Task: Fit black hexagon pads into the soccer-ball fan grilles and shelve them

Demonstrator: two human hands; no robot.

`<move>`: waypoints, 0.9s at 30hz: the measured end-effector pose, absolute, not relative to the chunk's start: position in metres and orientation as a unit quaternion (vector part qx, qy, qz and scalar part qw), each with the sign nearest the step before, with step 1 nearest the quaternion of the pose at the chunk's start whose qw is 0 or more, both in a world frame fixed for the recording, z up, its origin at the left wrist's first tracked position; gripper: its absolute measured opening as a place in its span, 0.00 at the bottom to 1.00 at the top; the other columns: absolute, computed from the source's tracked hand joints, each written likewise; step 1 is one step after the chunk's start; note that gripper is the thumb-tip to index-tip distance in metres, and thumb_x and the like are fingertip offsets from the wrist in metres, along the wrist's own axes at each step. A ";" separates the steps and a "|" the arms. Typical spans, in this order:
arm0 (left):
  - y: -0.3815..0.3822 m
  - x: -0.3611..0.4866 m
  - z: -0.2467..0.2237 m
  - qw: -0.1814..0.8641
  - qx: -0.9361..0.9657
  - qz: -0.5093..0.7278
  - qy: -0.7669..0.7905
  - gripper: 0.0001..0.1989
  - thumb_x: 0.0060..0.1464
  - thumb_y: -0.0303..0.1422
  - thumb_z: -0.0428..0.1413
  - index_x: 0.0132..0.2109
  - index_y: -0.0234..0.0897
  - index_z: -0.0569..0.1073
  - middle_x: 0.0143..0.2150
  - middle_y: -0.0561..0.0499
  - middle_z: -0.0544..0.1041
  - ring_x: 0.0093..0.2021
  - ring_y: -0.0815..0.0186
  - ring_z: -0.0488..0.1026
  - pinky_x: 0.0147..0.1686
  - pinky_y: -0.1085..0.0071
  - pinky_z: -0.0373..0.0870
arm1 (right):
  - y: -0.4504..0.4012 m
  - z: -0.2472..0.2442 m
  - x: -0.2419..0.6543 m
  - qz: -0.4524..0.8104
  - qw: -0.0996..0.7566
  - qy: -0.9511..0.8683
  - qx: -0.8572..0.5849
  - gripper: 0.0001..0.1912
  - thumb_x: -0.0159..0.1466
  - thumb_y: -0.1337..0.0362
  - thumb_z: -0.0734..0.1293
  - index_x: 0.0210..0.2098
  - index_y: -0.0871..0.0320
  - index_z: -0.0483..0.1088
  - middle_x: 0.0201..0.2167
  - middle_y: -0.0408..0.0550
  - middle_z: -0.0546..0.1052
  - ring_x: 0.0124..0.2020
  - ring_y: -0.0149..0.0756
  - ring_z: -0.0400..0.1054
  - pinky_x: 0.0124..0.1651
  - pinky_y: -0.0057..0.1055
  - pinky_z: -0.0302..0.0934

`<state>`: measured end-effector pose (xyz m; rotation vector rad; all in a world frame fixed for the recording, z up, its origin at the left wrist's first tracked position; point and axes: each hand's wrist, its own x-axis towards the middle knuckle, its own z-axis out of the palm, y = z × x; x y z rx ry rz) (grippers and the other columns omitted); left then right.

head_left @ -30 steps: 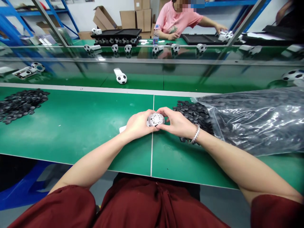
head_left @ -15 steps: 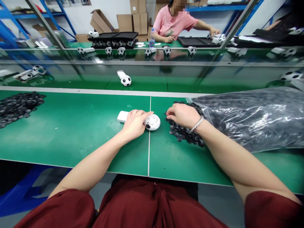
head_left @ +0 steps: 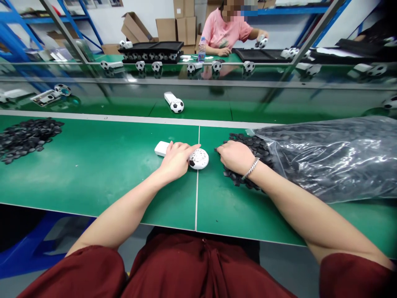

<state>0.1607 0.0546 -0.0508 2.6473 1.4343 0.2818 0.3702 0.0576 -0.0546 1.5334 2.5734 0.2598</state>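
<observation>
Green matting on the workbench (head_left: 93, 190) lies under both my hands, and the white handheld fan (head_left: 198, 159) sits flat on it right in front of me, its round head over the seam (head_left: 197, 194) where two bench sections meet. My left hand (head_left: 176, 161) lies over the fan's handle (head_left: 161, 148), fingers spread and not closed around it, with the forefinger stretched out to the rim of the grille head. That open press looks meant to pin the fan so it can't slide, and it leaves the football-patterned grille uncovered and facing up. My right hand (head_left: 235, 157) is near the fan but not touching it, curled down over a heap of small black discs (head_left: 248, 145) beside the mouth of a clear plastic bag (head_left: 328, 159) packed with more of them. My fingertips are down among the discs, so I can't tell whether they pinch one. The heap probably sits there because it spills from the bag within easy reach of that hand. A second heap of discs (head_left: 25, 134) lies well off to my left. Beyond the glass panel (head_left: 198, 82), a co-worker in a pink T-shirt (head_left: 223, 25) raises a small football-patterned piece (head_left: 262, 42).
</observation>
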 end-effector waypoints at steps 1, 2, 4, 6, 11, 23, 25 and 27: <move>0.055 0.160 -0.051 0.058 0.874 0.092 0.473 0.34 0.46 0.17 0.43 0.60 0.44 0.59 0.49 0.49 0.70 0.52 0.56 0.60 0.58 0.46 0.48 | 0.058 -0.055 0.370 0.087 0.065 0.851 0.514 0.12 0.60 0.73 0.58 0.38 0.66 0.71 0.34 0.58 0.75 0.37 0.44 0.67 0.35 0.34 0.55; 0.055 0.160 -0.051 0.057 0.875 0.092 0.472 0.34 0.46 0.17 0.43 0.60 0.45 0.59 0.50 0.49 0.70 0.53 0.56 0.60 0.58 0.46 0.47 | 0.058 -0.055 0.371 0.086 0.061 0.848 0.519 0.12 0.60 0.72 0.58 0.38 0.65 0.72 0.34 0.58 0.75 0.37 0.44 0.67 0.34 0.34 0.55; 0.055 0.159 -0.051 0.055 0.875 0.092 0.472 0.34 0.46 0.17 0.43 0.60 0.45 0.59 0.50 0.49 0.70 0.54 0.56 0.59 0.58 0.44 0.46 | 0.059 -0.053 0.372 0.082 0.046 0.844 0.528 0.12 0.62 0.70 0.58 0.37 0.63 0.72 0.34 0.57 0.75 0.37 0.44 0.66 0.34 0.34 0.54; 0.056 0.157 -0.051 0.055 0.875 0.090 0.472 0.33 0.46 0.17 0.43 0.60 0.44 0.59 0.51 0.48 0.69 0.55 0.55 0.58 0.58 0.43 0.46 | 0.059 -0.049 0.374 0.067 0.015 0.843 0.534 0.11 0.62 0.68 0.59 0.35 0.61 0.73 0.35 0.55 0.75 0.38 0.43 0.66 0.34 0.33 0.55; 0.056 0.155 -0.047 0.088 0.872 0.085 0.474 0.33 0.44 0.20 0.46 0.60 0.43 0.59 0.53 0.47 0.67 0.56 0.55 0.58 0.58 0.43 0.45 | 0.052 -0.032 0.375 -0.092 -0.114 0.848 0.508 0.07 0.60 0.69 0.62 0.34 0.59 0.72 0.34 0.47 0.76 0.35 0.34 0.68 0.38 0.28 0.58; 0.054 0.152 -0.042 0.139 0.882 0.076 0.445 0.33 0.43 0.26 0.54 0.59 0.42 0.59 0.56 0.48 0.66 0.58 0.53 0.56 0.59 0.42 0.40 | 0.037 -0.025 0.363 -0.206 -0.210 0.879 0.376 0.04 0.58 0.69 0.66 0.33 0.59 0.73 0.32 0.45 0.76 0.33 0.31 0.69 0.38 0.26 0.60; 0.053 0.152 -0.040 0.153 0.883 0.078 0.436 0.36 0.43 0.33 0.59 0.60 0.41 0.58 0.57 0.46 0.65 0.59 0.51 0.55 0.59 0.42 0.39 | 0.038 -0.029 0.362 -0.197 -0.207 0.891 0.353 0.05 0.59 0.69 0.65 0.34 0.59 0.73 0.32 0.46 0.76 0.34 0.31 0.69 0.39 0.26 0.60; 0.052 0.153 -0.039 0.160 0.881 0.085 0.437 0.39 0.42 0.41 0.61 0.60 0.41 0.57 0.57 0.45 0.65 0.59 0.50 0.54 0.59 0.42 0.37 | 0.039 -0.033 0.361 -0.182 -0.205 0.897 0.346 0.06 0.59 0.69 0.65 0.34 0.58 0.74 0.32 0.46 0.76 0.35 0.32 0.68 0.40 0.27 0.60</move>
